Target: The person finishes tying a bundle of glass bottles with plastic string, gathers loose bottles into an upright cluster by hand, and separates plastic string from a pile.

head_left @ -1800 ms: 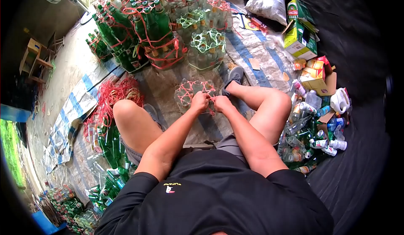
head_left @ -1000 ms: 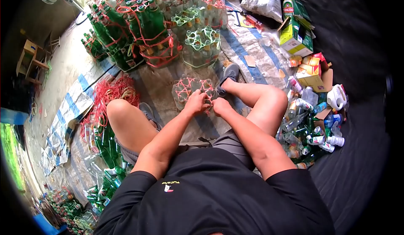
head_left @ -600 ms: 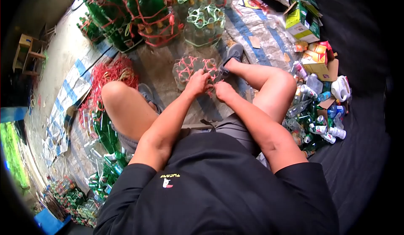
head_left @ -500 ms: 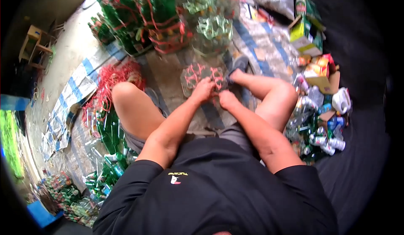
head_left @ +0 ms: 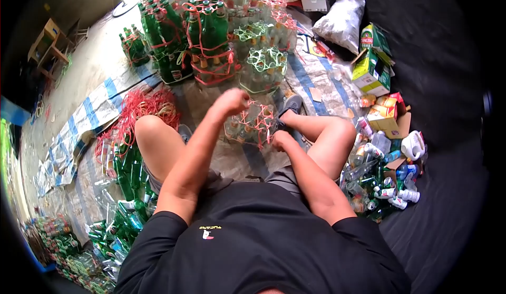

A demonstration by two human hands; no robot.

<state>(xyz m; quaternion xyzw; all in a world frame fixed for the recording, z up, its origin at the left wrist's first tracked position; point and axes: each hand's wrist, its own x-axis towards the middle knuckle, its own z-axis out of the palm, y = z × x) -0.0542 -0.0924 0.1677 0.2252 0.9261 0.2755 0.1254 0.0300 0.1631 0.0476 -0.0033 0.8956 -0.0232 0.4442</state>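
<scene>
A bundle of clear bottles (head_left: pixel 246 129) stands tilted between my feet, pink-red cord laced in a star pattern over its necks. My left hand (head_left: pixel 232 102) is closed at the bundle's far left edge, raised above it; what its fingers hold is too small to make out. At the near right edge of the bundle my right hand (head_left: pixel 279 140) is closed beside the pink cord, with its fingertips partly hidden. A heap of loose red cord (head_left: pixel 150 112) lies by my left knee.
Tied bundles of green bottles (head_left: pixel 208 25) and clear bottles (head_left: pixel 263 70) stand ahead. Loose green bottles (head_left: pixel 129 175) lie at the left. Mixed bottles (head_left: pixel 377 173), an open carton (head_left: pixel 383 117) and a white jug (head_left: pixel 412 145) are at the right.
My left hand has moved away from my right, up and to the left across the bundle. My right hand has dropped slightly toward me. The bundle now leans, showing more of its bottles' sides.
</scene>
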